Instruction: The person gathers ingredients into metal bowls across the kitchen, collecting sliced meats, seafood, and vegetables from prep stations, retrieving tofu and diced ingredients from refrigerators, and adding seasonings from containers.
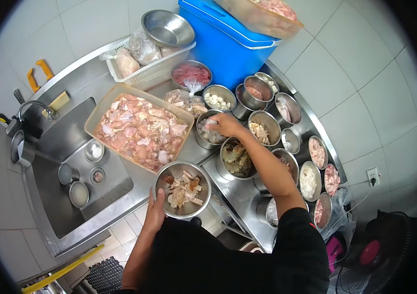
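Note:
My left hand [155, 210] grips the rim of a steel bowl [207, 188] and holds it tilted in front of my body. Inside lie pale strips and chunks of food [185, 188], a few of them brownish. My right hand [227, 125] reaches into a round steel container [203, 143] of greyish, translucent pieces, fingers closed and pointing down; what they pinch is partly hidden. Just below my right forearm stands a pot of dark whole shrimp [238, 158]. A container of white balls [218, 99] sits behind that hand.
A large tub of raw chicken pieces [140, 127] rests between the sink [52, 196] and the containers. Several steel bowls of meat line the right counter. Behind are a white basket [152, 68], a blue cooler [228, 54] and a bowl of red meat [191, 74]. A fan [377, 255] stands lower right.

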### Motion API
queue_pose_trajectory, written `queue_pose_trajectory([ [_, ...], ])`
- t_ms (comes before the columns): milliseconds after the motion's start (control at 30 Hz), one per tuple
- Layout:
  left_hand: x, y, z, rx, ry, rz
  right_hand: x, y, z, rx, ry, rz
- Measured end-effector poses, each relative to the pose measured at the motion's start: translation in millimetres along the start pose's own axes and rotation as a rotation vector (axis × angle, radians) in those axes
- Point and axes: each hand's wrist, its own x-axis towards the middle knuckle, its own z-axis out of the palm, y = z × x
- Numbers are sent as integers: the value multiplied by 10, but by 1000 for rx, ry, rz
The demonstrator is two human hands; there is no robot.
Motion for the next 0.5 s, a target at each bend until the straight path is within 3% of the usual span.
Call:
queue_pose_trajectory([
  [100, 94, 34, 95, -19, -40, 9, -45, 101, 7, -52, 25, 75],
  [167, 145, 90, 170, -11, -55, 23, -60, 207, 28, 313, -11, 125],
  [400, 306, 188, 353, -28, -73, -13, -178, 57, -79, 514, 165, 233],
  [500, 327, 265, 396, 44, -71, -20, -239, -49, -222, 670, 73, 226],
])
